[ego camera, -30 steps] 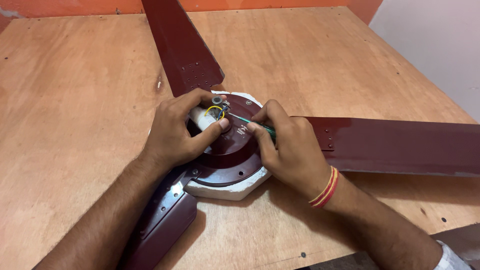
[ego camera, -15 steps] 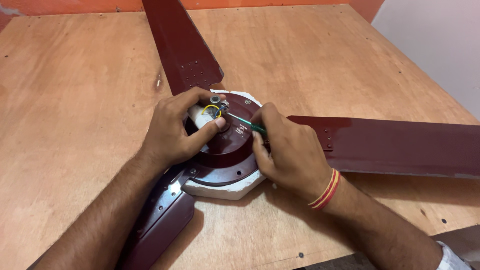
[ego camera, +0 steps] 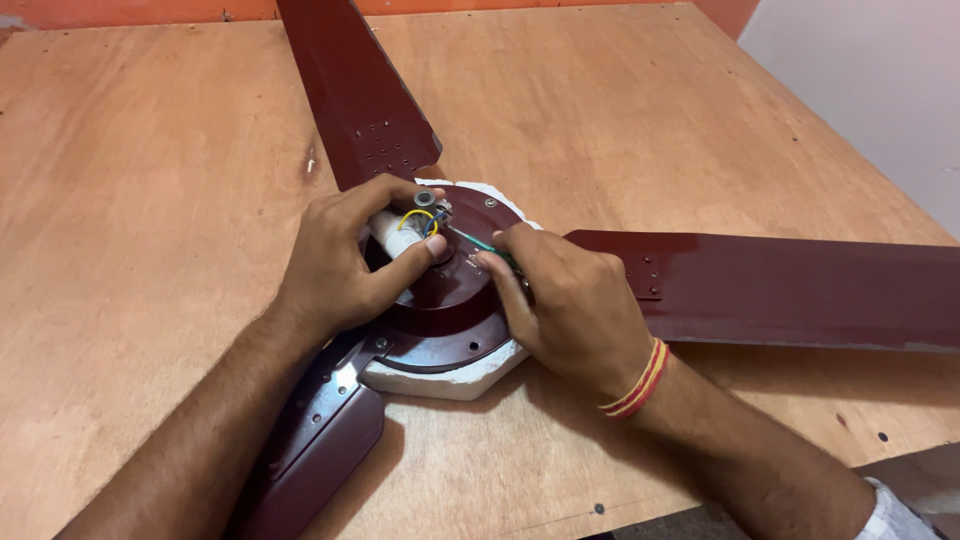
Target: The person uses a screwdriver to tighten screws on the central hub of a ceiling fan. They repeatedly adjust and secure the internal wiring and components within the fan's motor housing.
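Green screwdriver (ego camera: 478, 244) now lower, flatter

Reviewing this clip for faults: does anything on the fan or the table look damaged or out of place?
Yes. The white block under the maroon fan hub has a chipped, ragged edge near the top. Loose yellow and blue wires stick out beside the white cylinder held by the left hand. The right hand holds a green tool.

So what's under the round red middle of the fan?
The fan's red hub sits on a white foam block, which lies on the wooden table. Only the block's edges peek out; the rest hides beneath the hub and the right hand.
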